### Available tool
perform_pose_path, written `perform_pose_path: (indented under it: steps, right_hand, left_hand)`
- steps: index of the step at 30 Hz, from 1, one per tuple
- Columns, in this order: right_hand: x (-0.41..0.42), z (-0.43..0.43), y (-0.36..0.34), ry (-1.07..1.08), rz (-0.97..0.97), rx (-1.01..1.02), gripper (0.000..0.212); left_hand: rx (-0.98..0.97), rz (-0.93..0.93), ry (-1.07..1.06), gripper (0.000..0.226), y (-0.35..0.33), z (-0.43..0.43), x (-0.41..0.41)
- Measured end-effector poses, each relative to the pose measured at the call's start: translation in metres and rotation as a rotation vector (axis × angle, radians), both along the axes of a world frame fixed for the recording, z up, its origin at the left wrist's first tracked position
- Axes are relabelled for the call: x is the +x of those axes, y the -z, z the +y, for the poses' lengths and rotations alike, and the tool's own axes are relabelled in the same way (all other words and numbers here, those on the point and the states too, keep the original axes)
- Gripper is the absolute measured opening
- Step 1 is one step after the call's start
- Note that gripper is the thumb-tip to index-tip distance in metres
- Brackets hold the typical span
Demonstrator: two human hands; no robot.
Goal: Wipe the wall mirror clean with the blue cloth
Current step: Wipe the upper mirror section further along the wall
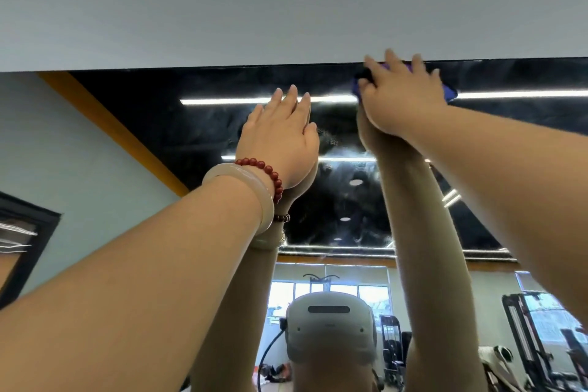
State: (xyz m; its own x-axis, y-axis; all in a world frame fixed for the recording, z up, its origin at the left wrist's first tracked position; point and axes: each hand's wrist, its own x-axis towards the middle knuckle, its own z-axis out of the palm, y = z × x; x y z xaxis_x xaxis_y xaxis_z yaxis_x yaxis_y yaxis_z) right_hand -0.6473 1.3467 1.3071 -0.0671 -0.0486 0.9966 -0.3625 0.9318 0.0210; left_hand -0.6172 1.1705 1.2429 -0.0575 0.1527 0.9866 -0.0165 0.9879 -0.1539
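Pale grey wall (286, 3) fills the upper part of the view, and directly below it runs the straight top edge of the wall mirror (191, 124), which takes up everything lower down. Across the mirror's glass lie hazy smears and streaks, most visible against the reflected black ceiling with its long light strips. Low in the mirror a gym room is reflected, with bright windows, dark weight machines (534, 344) and the person's own head-worn headset (329, 328). Both bare arms reach up to the mirror. The right hand (402, 95) is at the mirror's top edge, toward its right side, fingers spread and laid flat as it presses the blue cloth (449, 92) against the glass; the cloth shows only as folds sticking out around the hand, right up at the mirror's upper edge. The left hand (280, 137) rests on the mirror lower down and to the left of the right hand, palm to the glass, fingers straight and close together, holding nothing. On the left wrist sit a pale bangle (245, 181) and, nearer the hand, a red bead bracelet (270, 173).
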Motion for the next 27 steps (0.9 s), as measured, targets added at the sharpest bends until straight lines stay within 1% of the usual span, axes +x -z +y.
perform_pose_path:
  steps: [1, 2, 3, 6, 7, 8, 9, 12, 13, 14, 15, 18, 19, 20, 21, 22, 25, 26, 27]
  right_hand:
    - [-0.001, 0.002, -0.003, -0.009, -0.019, -0.059, 0.052]
    - [-0.001, 0.000, -0.003, -0.004, -0.009, -0.070, 0.052]
    - [0.001, -0.005, 0.000, 0.002, 0.019, -0.024, 0.052]
    - [0.008, -0.019, 0.016, -0.020, 0.117, 0.338, 0.052]
    - [0.007, -0.018, 0.019, -0.034, 0.124, 0.424, 0.052]
    - [0.006, -0.012, 0.018, -0.046, 0.118, 0.444, 0.052]
    - [0.004, -0.003, 0.015, -0.060, 0.107, 0.386, 0.052]
    - [-0.001, 0.022, 0.000, -0.065, 0.045, 0.017, 0.052]
    - [-0.001, 0.022, 0.000, -0.047, 0.024, -0.044, 0.052]
    - [0.001, 0.017, 0.004, -0.027, 0.017, -0.050, 0.053]
    - [0.004, 0.008, 0.014, -0.018, 0.030, -0.003, 0.053]
    - [0.003, -0.020, 0.058, -0.042, 0.146, 0.315, 0.054]
    - [0.002, -0.022, 0.068, -0.050, 0.161, 0.389, 0.054]
    - [0.001, -0.020, 0.070, -0.046, 0.159, 0.417, 0.054]
    - [0.001, -0.014, 0.065, -0.028, 0.136, 0.394, 0.054]
    - [-0.001, -0.006, 0.056, -0.008, 0.094, 0.329, 0.054]
    - [-0.001, 0.013, 0.034, -0.006, -0.036, 0.076, 0.055]
    - [0.000, 0.010, 0.035, 0.003, -0.039, 0.056, 0.056]
    - [0.002, 0.002, 0.041, 0.010, -0.020, 0.086, 0.056]
  left_hand:
    - [-0.001, -0.002, -0.005, 0.053, 0.000, 0.000, 0.000]
    - [-0.001, -0.003, -0.007, 0.053, 0.000, 0.000, 0.000]
    - [0.000, -0.002, -0.005, 0.053, 0.000, 0.001, 0.000]
    - [0.004, 0.008, 0.004, 0.054, 0.000, 0.002, 0.001]
    - [0.005, 0.012, 0.003, 0.054, 0.000, 0.002, 0.001]
    - [0.004, 0.012, 0.000, 0.054, 0.000, 0.002, 0.001]
    - [0.001, 0.007, -0.002, 0.053, 0.001, 0.002, 0.001]
    - [-0.002, -0.001, -0.009, 0.053, 0.000, 0.001, 0.000]
    - [-0.002, 0.002, -0.012, 0.053, 0.000, 0.000, 0.000]
    - [-0.003, 0.004, -0.012, 0.053, -0.001, 0.000, 0.001]
    - [-0.001, 0.005, -0.008, 0.053, 0.000, 0.000, 0.001]
    - [0.004, 0.006, 0.032, 0.052, 0.003, 0.002, 0.003]
    - [0.008, 0.007, 0.042, 0.052, 0.004, 0.003, 0.003]
    - [0.013, 0.008, 0.044, 0.052, 0.005, 0.003, 0.004]
    - [0.014, 0.008, 0.041, 0.051, 0.006, 0.004, 0.005]
    - [0.012, 0.009, 0.040, 0.051, 0.007, 0.005, 0.006]
    - [0.001, 0.023, 0.088, 0.049, 0.011, 0.005, 0.008]
    - [-0.005, 0.038, 0.113, 0.047, 0.013, 0.005, 0.008]
    - [-0.014, 0.055, 0.139, 0.046, 0.014, 0.005, 0.008]
